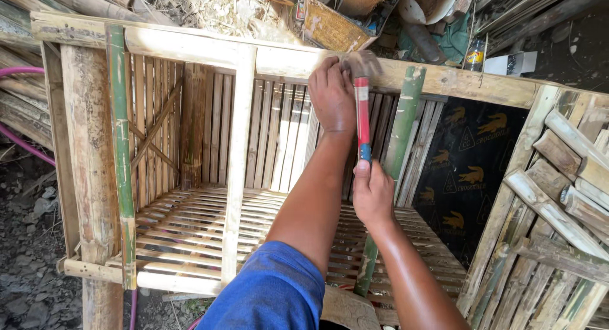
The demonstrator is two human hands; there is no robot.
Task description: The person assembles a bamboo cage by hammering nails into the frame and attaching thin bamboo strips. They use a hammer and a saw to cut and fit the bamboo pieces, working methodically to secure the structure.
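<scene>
My right hand (372,191) grips the lower end of a hammer with a red and blue handle (362,117). The hammer's metal head (363,65) rests against the top wooden rail (190,46) of a bamboo crate. My left hand (332,95) presses on that rail just left of the hammer head, fingers curled over the wood. Whether it pinches a nail is hidden. A green bamboo pole (399,139) stands upright right beside the hammer.
The crate has slatted bamboo walls and a slatted floor (190,222), with a pale upright batten (236,171) and a green post (120,152) at the left. A black printed sheet (469,165) lines the right side. Loose wood scraps (571,178) lie at right; rubbish lies behind.
</scene>
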